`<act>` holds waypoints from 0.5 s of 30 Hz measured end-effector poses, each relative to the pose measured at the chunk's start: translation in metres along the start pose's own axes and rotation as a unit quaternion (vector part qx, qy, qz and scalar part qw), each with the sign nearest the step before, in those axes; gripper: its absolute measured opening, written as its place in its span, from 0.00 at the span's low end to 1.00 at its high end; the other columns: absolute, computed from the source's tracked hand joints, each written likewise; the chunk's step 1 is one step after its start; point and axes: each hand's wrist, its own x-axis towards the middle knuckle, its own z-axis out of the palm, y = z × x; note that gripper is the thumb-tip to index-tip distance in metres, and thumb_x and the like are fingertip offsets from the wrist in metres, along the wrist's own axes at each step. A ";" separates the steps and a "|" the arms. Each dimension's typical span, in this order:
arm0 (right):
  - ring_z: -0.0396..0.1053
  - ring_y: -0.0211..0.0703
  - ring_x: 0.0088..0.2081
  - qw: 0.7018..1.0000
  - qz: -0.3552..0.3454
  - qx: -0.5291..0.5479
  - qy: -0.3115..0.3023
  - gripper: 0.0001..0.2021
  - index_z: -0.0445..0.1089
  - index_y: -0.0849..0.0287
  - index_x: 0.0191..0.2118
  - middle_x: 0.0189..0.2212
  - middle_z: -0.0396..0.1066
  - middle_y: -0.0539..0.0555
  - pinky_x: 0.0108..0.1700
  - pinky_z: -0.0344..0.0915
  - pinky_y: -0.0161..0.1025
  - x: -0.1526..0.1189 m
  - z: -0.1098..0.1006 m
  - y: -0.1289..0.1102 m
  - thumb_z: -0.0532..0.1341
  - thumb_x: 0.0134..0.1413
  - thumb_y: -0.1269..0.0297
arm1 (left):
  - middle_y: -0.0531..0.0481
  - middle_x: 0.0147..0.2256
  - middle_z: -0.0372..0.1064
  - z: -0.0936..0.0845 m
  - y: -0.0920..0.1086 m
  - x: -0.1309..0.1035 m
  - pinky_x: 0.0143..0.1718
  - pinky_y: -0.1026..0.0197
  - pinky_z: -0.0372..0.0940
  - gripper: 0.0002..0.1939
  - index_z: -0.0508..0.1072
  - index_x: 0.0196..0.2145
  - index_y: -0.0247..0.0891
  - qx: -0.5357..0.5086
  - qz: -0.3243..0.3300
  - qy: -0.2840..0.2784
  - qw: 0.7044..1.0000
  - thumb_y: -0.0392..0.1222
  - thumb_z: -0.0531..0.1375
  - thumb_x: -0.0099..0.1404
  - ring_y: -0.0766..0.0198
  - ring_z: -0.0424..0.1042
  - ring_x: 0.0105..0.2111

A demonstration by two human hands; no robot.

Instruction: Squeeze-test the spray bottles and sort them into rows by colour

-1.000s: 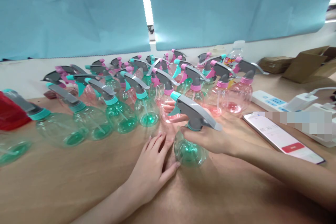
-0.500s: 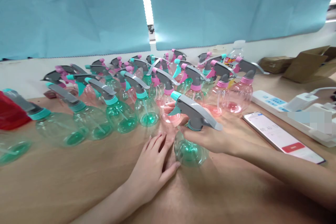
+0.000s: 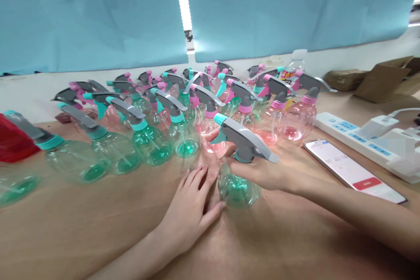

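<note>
1. Our right hand (image 3: 262, 174) wraps its fingers around the neck of the green spray bottle (image 3: 239, 192), long axis upright.
2. Our left hand (image 3: 184, 216) lies just left, fingers slightly spread, on the table (image 3: 98, 223).

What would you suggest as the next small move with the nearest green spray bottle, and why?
I would probably ease the left hand against the green spray bottle to steady its round body: the right hand is around the neck only, while the left lies on the table close beside it.
</note>
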 end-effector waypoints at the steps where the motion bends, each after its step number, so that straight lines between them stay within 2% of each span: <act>1: 0.58 0.30 0.21 1.000 0.007 0.008 -0.004 0.12 0.55 0.56 0.19 0.26 0.65 0.46 0.18 0.57 0.29 0.000 -0.001 -0.001 0.56 0.40 0.80 | 0.38 0.60 0.58 0.000 0.000 0.000 0.58 0.37 0.53 0.24 0.63 0.57 0.39 0.001 -0.001 -0.001 1.000 0.51 0.57 0.67 0.43 0.55 0.61; 5: 0.60 0.31 0.22 1.000 0.018 0.020 -0.006 0.13 0.55 0.56 0.19 0.25 0.63 0.46 0.22 0.62 0.30 0.000 0.000 0.001 0.57 0.41 0.79 | 0.37 0.60 0.58 0.000 0.000 0.000 0.58 0.37 0.53 0.23 0.65 0.56 0.37 0.000 -0.002 -0.007 1.000 0.50 0.57 0.67 0.42 0.54 0.61; 11: 0.59 0.29 0.21 0.999 0.027 0.032 -0.017 0.13 0.56 0.56 0.19 0.24 0.61 0.45 0.23 0.63 0.28 0.000 0.000 0.000 0.56 0.40 0.82 | 0.37 0.59 0.59 0.000 0.000 0.000 0.58 0.38 0.54 0.22 0.65 0.55 0.37 -0.001 -0.001 -0.003 1.000 0.50 0.57 0.67 0.42 0.55 0.61; 15: 0.62 0.31 0.23 0.999 0.023 0.032 -0.015 0.13 0.54 0.56 0.19 0.25 0.63 0.45 0.24 0.64 0.29 0.000 -0.001 0.000 0.56 0.40 0.80 | 0.37 0.61 0.58 -0.001 0.000 0.000 0.58 0.37 0.53 0.23 0.65 0.56 0.38 -0.001 -0.003 -0.006 1.000 0.50 0.57 0.67 0.42 0.54 0.61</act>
